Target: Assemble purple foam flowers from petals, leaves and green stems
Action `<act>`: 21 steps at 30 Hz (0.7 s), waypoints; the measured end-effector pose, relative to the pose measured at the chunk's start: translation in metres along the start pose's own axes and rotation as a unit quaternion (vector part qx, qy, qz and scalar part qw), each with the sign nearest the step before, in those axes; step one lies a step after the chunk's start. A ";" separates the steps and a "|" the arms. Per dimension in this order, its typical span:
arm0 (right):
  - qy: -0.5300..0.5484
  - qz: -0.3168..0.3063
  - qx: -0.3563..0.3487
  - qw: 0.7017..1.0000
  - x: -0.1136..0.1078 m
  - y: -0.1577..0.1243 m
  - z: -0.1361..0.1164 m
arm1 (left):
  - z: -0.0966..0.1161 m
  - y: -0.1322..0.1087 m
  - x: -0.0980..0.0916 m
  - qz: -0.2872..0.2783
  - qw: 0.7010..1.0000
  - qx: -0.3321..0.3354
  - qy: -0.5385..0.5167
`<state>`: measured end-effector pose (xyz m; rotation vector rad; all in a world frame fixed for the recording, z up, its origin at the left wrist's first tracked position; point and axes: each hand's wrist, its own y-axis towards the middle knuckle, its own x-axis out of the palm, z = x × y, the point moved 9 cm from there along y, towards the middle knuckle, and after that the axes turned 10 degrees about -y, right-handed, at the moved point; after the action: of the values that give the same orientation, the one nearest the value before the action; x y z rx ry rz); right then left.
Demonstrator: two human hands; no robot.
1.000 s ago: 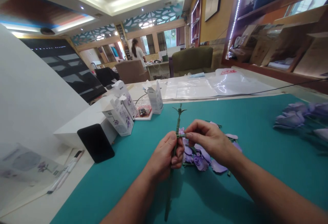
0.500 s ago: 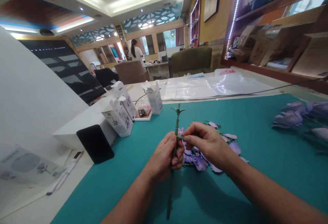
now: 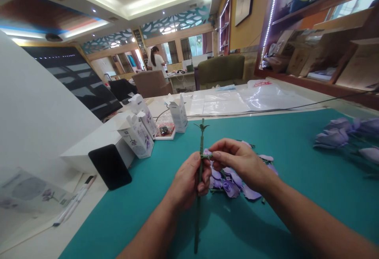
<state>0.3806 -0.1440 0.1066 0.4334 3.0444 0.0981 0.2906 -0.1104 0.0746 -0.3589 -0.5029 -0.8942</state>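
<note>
Upright in front of me is a green artificial flower stem (image 3: 197, 215), with small leaf-like sepals near its top. My left hand (image 3: 189, 178) is closed around its middle, thumb lying along the stem. My right hand (image 3: 239, 162) pinches a short green side piece (image 3: 207, 156) that touches the stem just above the left thumb. Whether that piece is fastened to the stem I cannot tell. Under and beyond the right hand lies a pile of purple petals (image 3: 232, 188) with green bits among them, partly hidden by the hand.
A teal mat (image 3: 142, 207) covers the table. Finished-looking purple flowers (image 3: 334, 132) lie at the right. On the left are white printed boxes (image 3: 137, 136), a black tablet-like panel (image 3: 110, 167) and pens (image 3: 75, 201). A person (image 3: 158, 61) stands in the background.
The stem's top has shifted slightly left and become more upright. My right hand has moved a little up and right, still pinching the side piece.
</note>
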 end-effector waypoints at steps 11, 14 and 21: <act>-0.040 0.043 -0.035 0.998 -0.027 0.003 -0.008 | -0.004 0.005 -0.006 0.014 0.999 -0.029 -0.008; -0.103 0.074 -0.051 0.991 -0.051 0.004 -0.016 | -0.005 0.007 -0.009 0.017 0.998 -0.055 -0.037; -0.527 0.046 0.009 0.848 -0.078 0.012 -0.008 | -0.008 0.009 -0.011 0.018 0.995 -0.068 -0.070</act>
<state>0.4586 -0.1547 0.1198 0.4318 1.9336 -0.1288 0.2937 -0.1017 0.0612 -0.5564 -0.5635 -0.8746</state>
